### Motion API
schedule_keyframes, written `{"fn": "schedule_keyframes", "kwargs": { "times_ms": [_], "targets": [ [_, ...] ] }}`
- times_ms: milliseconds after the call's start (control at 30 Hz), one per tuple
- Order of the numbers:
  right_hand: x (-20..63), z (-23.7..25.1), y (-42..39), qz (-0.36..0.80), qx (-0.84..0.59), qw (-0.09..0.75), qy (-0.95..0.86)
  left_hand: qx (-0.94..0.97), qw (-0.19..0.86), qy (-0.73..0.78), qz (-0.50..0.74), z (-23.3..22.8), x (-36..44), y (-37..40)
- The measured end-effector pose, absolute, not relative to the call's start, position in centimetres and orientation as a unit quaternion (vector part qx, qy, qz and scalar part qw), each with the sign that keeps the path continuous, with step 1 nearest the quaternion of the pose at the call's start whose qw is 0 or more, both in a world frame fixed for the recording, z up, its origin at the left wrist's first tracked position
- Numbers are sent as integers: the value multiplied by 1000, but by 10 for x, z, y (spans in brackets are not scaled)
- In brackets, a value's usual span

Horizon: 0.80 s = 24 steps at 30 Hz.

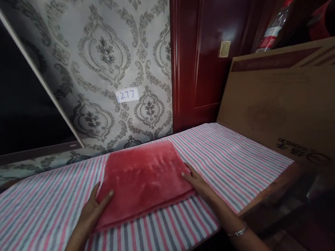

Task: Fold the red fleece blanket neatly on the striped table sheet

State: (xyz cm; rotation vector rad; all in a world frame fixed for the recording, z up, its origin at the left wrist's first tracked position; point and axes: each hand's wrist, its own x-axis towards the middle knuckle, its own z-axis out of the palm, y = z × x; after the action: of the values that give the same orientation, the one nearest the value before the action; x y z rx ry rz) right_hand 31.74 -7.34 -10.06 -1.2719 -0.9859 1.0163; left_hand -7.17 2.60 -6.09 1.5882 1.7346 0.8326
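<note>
A folded red plush cloth (142, 176) lies flat on a pink, grey and white striped cover (226, 156). Layers show along its near edge. My left hand (96, 207) grips its left side, with the thumb on top and the other fingers along the edge, partly hidden. At the right side, my right hand (194, 178) holds the opposite edge, thumb on the upper face and fingers at the border. A silver bracelet (238, 230) circles my right wrist.
A large cardboard box (285, 103) stands at the right, with a red-capped plastic bottle (273, 28) behind its top edge. A dark screen (17, 81) is at the left. Behind the surface are patterned wallpaper (106, 49), a paper label (127, 94) reading 277, and a dark red panel (194, 63).
</note>
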Motion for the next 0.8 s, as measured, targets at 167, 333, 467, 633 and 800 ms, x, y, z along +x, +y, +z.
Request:
{"fn": "schedule_keyframes", "kwargs": {
  "times_ms": [167,333,467,633,800],
  "targets": [
    [311,-85,-71,477,-468,640,-379,479,487,601,416,-44,-54,5],
    [338,-53,-72,415,-486,699,-322,405,544,542,497,-23,-27,-35],
    [359,-63,-89,400,-481,748,-222,419,578,507,483,-33,-5,-81],
    [362,-102,-123,462,-443,757,-134,426,559,507,499,-45,9,-113],
    [331,-113,-168,525,-352,773,-53,373,599,494,508,-28,14,-116]
  ]
}}
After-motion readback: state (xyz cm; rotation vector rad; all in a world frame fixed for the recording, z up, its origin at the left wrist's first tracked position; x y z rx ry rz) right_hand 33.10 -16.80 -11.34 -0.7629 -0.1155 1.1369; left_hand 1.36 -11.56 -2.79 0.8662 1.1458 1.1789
